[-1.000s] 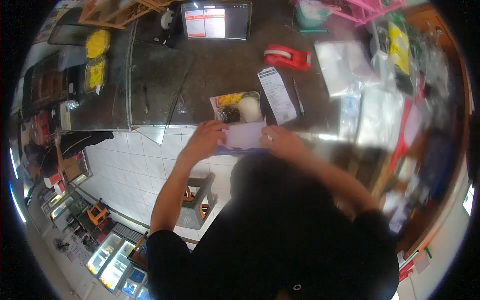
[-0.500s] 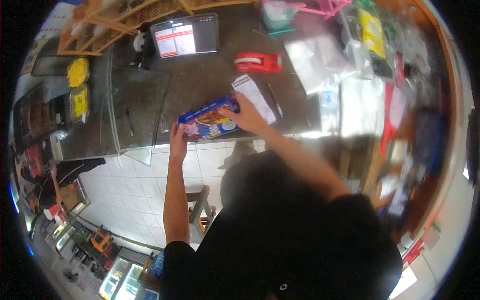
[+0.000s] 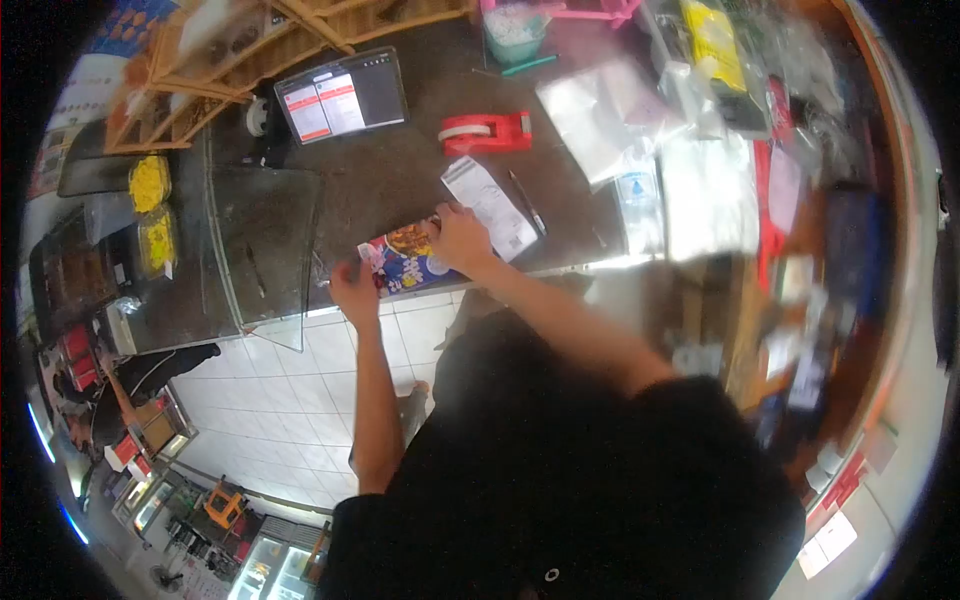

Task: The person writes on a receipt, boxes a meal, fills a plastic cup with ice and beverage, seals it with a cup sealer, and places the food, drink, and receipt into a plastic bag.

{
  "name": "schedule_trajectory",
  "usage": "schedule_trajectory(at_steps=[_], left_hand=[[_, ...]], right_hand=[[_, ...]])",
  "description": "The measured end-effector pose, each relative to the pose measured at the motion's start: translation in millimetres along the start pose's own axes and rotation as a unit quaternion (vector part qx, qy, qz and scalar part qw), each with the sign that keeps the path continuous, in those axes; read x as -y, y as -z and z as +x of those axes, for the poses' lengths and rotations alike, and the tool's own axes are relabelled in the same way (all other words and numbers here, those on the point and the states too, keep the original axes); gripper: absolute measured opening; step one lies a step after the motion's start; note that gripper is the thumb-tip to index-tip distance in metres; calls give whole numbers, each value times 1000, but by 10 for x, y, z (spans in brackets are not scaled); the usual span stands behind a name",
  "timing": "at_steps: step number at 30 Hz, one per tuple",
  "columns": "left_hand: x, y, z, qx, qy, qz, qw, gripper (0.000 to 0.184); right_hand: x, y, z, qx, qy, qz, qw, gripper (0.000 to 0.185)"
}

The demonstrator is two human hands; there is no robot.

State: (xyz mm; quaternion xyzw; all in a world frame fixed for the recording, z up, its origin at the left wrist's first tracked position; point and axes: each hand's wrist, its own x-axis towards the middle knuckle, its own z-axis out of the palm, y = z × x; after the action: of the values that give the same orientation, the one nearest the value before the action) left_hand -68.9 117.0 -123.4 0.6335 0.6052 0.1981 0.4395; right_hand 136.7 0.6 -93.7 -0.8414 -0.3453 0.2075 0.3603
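A printed food box [image 3: 405,262], blue and red with pictures of food, rests at the counter's front edge. My left hand [image 3: 355,290] grips its left end, with the fingers curled at the corner. At the opposite end my right hand [image 3: 462,240] holds it, fingers bent over the far right part. Under and beside that hand lies a white printed slip [image 3: 492,208]. A pen [image 3: 527,202] is to the right of the slip. Behind the slip stands a red tape dispenser [image 3: 487,132].
A lit tablet [image 3: 341,97] stands at the back of the dark counter [image 3: 400,170]. Clear plastic bags [image 3: 708,200] lie to the right. A glass panel [image 3: 265,240] and yellow-filled containers [image 3: 150,183] are on the left. A wooden rack [image 3: 180,112] borders the back left.
The box has tipped from showing its long blue side to lying flatter, its printed face up. Both hands stay at its ends. The camera view has shifted slightly.
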Motion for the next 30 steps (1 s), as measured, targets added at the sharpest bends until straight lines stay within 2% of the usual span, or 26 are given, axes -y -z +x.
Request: schedule_trajectory(at_steps=[1,2,4,5,6,8,9,11,12,14,16,17,19,20,21,22,23,24,25,26,27,28,29,30], left_hand=[[25,72,-192,21,41,-38,998,46],[55,142,-380,38,82,-74,993,49],[25,112,-896,113,280,-258,918,61],[-243,2,-1002,113,313,-295,896,67],[-89,-56,-990,125,347,-367,854,73],[-124,-123,-1005,143,272,-316,898,78],[-54,-138,-980,131,263,-311,904,74],[101,-166,-933,107,245,-299,916,65],[-302,-56,-1023,90,307,-335,886,58],[0,-24,-996,84,274,-405,868,47],[-129,116,-1172,81,226,-471,849,45],[-89,116,-1173,72,210,-482,847,45],[93,176,-1268,65,176,-446,875,44],[157,179,-1305,58,172,-449,875,44],[230,149,-1377,62,118,-435,891,44],[174,113,-1456,63,93,-429,896,44],[123,75,-1535,64,69,-423,901,44],[-235,106,-1600,70,74,-447,889,45],[-305,66,-1567,78,111,-518,844,46],[-369,25,-1532,81,149,-585,793,46],[-499,30,-1586,76,154,-584,793,46],[-730,49,-1630,80,122,-526,838,46],[-771,30,-1616,87,122,-505,850,46],[-814,12,-1603,94,121,-484,861,46]], right_hand=[[33,16,83,-27,50,-69,996,34],[94,105,138,-38,54,-66,996,34],[290,347,33,81,130,-1,988,31],[387,428,34,77,138,1,987,31],[483,508,34,159,90,-27,983,31],[531,473,-4,290,24,-45,956,33],[455,340,-8,336,8,-34,941,34],[422,281,-6,400,32,-5,916,34],[344,292,25,393,49,-18,918,34],[164,437,169,412,142,-11,900,34],[71,980,462,186,247,35,950,34],[73,1314,699,73,279,-30,957,33],[-243,1707,1235,-39,310,-82,947,33],[-664,1679,1604,76,275,-144,948,32],[-1012,1601,1906,192,232,-208,931,40],[-1191,1541,2119,226,294,-175,912,40],[-1174,1582,2182,231,296,-177,910,40],[-1095,1636,2245,315,246,-172,900,40],[-1066,1666,2344,397,193,-165,882,39],[-1046,1693,2443,402,194,-166,879,39],[-1093,1676,2547,485,190,-135,843,36],[-1128,1680,2597,563,185,-104,799,34],[-1210,1696,2565,568,185,-102,796,34],[-1248,1759,2536,516,209,-54,829,31]])
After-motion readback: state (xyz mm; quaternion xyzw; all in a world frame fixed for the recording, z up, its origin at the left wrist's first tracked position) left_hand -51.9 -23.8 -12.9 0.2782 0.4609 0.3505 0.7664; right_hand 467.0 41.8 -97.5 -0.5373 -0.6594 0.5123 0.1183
